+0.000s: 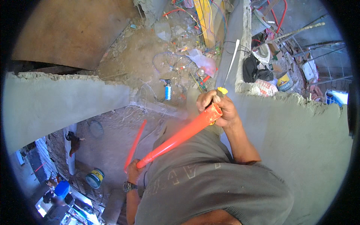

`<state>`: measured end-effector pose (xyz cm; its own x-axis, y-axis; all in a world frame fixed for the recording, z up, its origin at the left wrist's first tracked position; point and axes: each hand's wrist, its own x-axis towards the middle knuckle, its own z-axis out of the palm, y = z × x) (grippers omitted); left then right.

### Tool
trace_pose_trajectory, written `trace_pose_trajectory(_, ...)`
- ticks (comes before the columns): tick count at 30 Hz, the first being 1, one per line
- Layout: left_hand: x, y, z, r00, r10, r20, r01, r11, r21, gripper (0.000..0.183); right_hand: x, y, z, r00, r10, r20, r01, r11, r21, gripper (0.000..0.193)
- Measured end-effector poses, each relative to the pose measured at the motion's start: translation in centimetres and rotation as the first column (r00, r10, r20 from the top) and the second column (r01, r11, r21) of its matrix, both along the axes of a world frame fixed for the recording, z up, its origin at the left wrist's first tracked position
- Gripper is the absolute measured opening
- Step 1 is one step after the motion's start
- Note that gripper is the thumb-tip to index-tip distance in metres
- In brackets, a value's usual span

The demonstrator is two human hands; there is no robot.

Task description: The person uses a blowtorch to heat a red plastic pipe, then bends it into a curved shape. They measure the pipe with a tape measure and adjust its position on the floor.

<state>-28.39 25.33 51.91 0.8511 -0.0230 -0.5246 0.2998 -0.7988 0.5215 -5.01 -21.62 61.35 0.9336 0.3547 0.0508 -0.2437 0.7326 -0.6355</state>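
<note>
Orange pipe (180,137), seemingly in left grip (133,171)

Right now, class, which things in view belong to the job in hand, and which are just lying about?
Job in hand:
- thick orange plastic pipe, in left hand
- yellow-trimmed tool with long, pale blade, in right hand

Apparently lying about:
- blue cylindrical can with black top
- translucent crumpled plastic bag
- round dark-green bucket
</note>
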Motion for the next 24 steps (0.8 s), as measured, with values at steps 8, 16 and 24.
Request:
trace_pose_trajectory(8,1.3,1.1,0.0,0.994,-0.102,0.046,0.102,0.995,0.015,0.029,2.4,-2.4,5.5,0.958,0.139,0.251,-0.008,0.888,-0.461,0.014)
trace_pose_trajectory(16,2.5,-1.8,2.4,0.999,0.034,0.018,-0.035,0.998,0.05,0.027,1.4,-1.3,6.2,0.929,-0.329,-0.167,0.127,0.71,-0.693,0.01)
trace_pose_trajectory(24,3.5,-2.3,2.7,0.998,-0.051,0.028,0.048,0.995,0.09,0.03,2.1,-1.1,0.0,0.783,-0.503,-0.365,0.261,0.799,-0.541,0.01)
